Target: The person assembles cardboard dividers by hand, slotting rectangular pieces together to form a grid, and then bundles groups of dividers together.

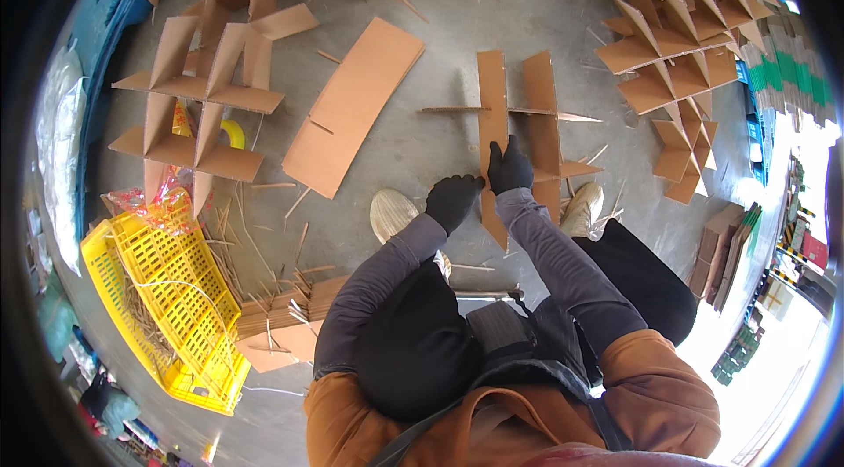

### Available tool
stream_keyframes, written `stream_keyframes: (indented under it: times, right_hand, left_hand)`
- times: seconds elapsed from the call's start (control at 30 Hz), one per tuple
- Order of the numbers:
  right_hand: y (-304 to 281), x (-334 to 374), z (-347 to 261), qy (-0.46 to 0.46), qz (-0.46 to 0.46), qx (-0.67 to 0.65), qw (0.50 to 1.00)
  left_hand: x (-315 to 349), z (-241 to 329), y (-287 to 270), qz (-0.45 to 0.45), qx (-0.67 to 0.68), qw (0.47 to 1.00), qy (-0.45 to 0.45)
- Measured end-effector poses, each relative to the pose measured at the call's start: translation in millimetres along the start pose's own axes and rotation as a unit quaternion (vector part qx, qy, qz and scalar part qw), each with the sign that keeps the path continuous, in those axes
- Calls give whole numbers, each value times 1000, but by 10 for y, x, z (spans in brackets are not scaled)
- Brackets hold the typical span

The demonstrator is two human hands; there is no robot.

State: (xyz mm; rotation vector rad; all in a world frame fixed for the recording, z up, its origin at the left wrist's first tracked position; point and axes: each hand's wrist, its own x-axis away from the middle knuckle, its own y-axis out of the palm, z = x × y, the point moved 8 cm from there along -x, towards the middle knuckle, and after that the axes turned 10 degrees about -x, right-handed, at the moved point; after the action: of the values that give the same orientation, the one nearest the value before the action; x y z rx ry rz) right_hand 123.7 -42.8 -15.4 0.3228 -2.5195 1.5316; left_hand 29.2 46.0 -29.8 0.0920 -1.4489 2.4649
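Both my hands wear black gloves and work on a partly slotted cardboard divider [542,84] on the floor between my feet. It has two long strips with cross strips set through them. My right hand [510,165] is closed on the nearer part of the left long strip [493,89]. Just left of it, my left hand [454,201] is curled at that strip's side, apparently gripping the end of the nearer cross strip, which the fingers mostly hide. A flat slotted cardboard sheet [356,106] lies to the left of the divider.
Assembled dividers stand at the left [189,98] and in a pile at the right [673,45]. A yellow plastic crate [171,291] holds cardboard scraps. Flat cardboard stacks [290,317] lie by my left leg, and more cardboard [721,247] stands at the right. Thin offcuts litter the floor.
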Motion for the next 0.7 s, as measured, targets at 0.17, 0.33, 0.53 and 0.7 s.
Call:
stream_keyframes:
  times: [0.17,0.33,0.53,0.7]
  right_hand:
    - [-96,-16,24,-38,17,-21,999]
    - [-236,10,-172,-69,-21,-14,997]
    - [-12,59,-192,12,-89,54,994]
    - [314,-541,-14,-7,-78,55,995]
  left_hand:
    - [-601,-263,-1229,189,1,982,-7]
    - [-1002,-649,-604,65,-80,994,-25]
    - [-804,-593,-561,104,-69,991,-54]
    - [-986,-439,-691,82,-73,992,-59]
